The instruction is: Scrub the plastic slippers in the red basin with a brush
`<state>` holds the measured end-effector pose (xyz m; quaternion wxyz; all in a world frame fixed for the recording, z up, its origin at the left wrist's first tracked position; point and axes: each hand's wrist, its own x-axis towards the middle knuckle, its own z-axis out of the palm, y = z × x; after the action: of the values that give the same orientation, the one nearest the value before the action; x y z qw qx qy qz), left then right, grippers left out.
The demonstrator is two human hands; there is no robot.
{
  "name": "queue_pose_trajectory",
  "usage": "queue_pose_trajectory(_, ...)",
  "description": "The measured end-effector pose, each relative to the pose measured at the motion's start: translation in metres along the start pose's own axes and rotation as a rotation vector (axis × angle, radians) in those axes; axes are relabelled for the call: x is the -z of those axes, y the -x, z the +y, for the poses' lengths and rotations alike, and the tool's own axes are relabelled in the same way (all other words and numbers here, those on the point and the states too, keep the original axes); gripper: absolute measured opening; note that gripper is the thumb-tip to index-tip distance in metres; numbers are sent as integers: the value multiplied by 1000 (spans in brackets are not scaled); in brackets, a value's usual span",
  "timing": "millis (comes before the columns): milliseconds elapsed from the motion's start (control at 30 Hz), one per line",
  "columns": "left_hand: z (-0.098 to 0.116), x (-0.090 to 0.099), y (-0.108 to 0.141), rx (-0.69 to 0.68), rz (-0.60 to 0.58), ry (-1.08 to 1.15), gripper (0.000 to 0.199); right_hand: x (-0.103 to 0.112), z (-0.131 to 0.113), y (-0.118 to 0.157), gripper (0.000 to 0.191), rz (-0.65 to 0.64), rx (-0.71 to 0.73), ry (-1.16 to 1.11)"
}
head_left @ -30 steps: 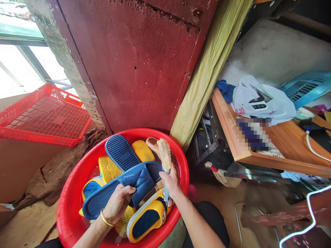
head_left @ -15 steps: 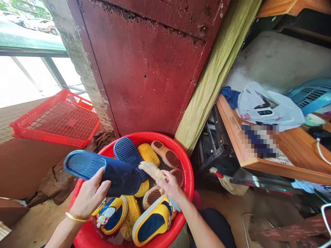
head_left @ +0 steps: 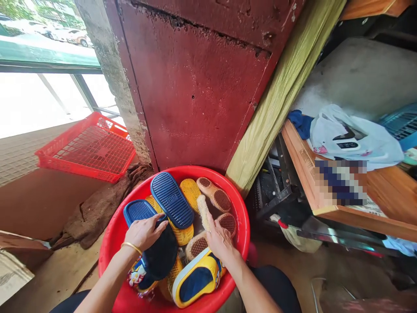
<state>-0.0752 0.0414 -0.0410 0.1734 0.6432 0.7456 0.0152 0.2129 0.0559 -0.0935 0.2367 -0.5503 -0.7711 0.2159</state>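
The person's right hand (head_left: 220,237) is closed around a bottle brush (head_left: 203,211), a little right of centre in the lower frame; the pale bristles point up over the basin and the handle is hidden by the hand. The left hand (head_left: 143,232), wearing a gold bangle (head_left: 132,246), lies over a dark blue slide sandal (head_left: 159,256) left of lower centre. Its fingers touch the sandal, but whether they grip it or only rest there I can't tell. That sandal is inside the red plastic basin (head_left: 243,226) at bottom middle. Just above it, a second blue slide (head_left: 172,200) lies sole up, overlapping yellow footwear (head_left: 184,237). Tan sandals (head_left: 210,190) lie sole up along the basin's right side, and a yellow-and-navy slide (head_left: 195,282) sits sole down at bottom centre. I see a red crate (head_left: 103,151) at left and a white plastic bag (head_left: 358,150) on the wooden desk (head_left: 399,187) at right.
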Motion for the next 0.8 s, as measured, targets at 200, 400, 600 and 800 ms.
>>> queue_pose_trajectory(200,-5,-23,-22,61,12,125,69,4,-1,2,74,-83,-3,167)
queue_pose_trajectory(400,-8,-44,-20,87,89,138,69,12,2,6,72,-40,31,21)
queue_pose_trajectory(600,-8,-60,-21,72,90,54,69,11,-2,9,71,-81,23,71)
queue_pose_trajectory(800,9,-61,-37,122,115,206,51,12,-8,8,75,-147,-26,183)
